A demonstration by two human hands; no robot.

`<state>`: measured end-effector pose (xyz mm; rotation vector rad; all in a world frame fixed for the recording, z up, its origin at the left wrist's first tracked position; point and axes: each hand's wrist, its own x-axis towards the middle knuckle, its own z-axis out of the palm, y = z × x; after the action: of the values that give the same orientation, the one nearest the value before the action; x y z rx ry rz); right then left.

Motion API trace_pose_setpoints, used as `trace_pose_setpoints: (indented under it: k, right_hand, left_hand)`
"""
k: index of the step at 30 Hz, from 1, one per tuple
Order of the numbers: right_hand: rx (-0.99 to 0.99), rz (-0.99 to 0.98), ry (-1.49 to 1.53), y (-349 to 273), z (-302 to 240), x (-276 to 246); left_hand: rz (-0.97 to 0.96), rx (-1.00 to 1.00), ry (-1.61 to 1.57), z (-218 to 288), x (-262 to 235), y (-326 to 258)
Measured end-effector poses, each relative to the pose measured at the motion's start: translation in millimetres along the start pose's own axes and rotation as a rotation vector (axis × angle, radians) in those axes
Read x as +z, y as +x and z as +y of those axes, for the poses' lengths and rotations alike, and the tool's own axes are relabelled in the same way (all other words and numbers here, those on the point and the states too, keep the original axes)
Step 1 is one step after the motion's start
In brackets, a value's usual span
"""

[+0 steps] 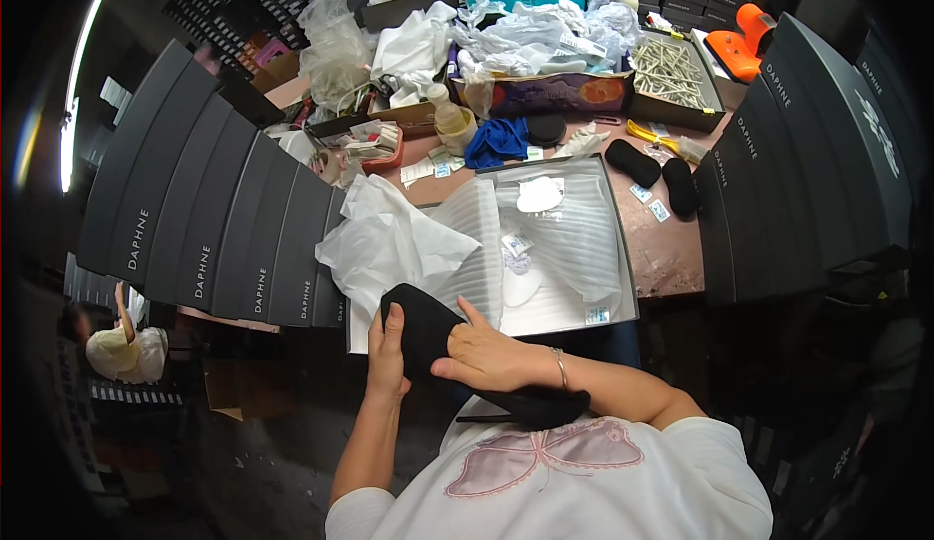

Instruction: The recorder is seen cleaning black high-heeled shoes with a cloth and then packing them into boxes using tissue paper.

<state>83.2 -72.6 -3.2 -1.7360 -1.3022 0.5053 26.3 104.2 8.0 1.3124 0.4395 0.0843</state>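
A black high-heeled shoe (420,331) with a thin stiletto heel is held in front of my chest, its toe toward the upper left and its heel at the lower right. My left hand (387,353) clasps the toe end, thumb lying along the upper. My right hand (491,353) grips the shoe's middle, partly over its opening, so some fingertips are hidden. Just beyond both hands lies an open shoe box (628,277), lined with white ribbed foam wrap (584,214) and holding small sachets. Crumpled white tissue paper (389,238) spills over its left side.
Stacks of dark shoe boxes rise at left (204,199) and right (817,161). Behind are a blue cloth (498,143), a bottle (449,120), two black oval pads (634,163), a box of white sticks (671,71) and an orange tape dispenser (735,52). Another person (126,353) is at far left.
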Motion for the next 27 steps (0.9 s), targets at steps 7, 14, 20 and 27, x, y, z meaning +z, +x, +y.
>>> trace_pose_setpoints:
  k: [7, 14, 20, 27]
  right_hand:
    - [-0.017, 0.193, -0.047, -6, -7, -12]
    - [0.001, 0.007, 0.05, -46, -25, 6]
    - [0.386, -0.023, 0.812, -78, -6, -49]
    - [0.395, 0.449, -0.862, -29, 177, -118]
  left_hand:
    - [0.113, -0.085, -0.644, -25, 65, -44]
    - [0.244, -0.082, -0.434, -8, 62, -28]
    - [0.19, -0.248, -0.596, -3, 54, 1]
    - [-0.217, -0.334, -0.745, -11, 66, -16]
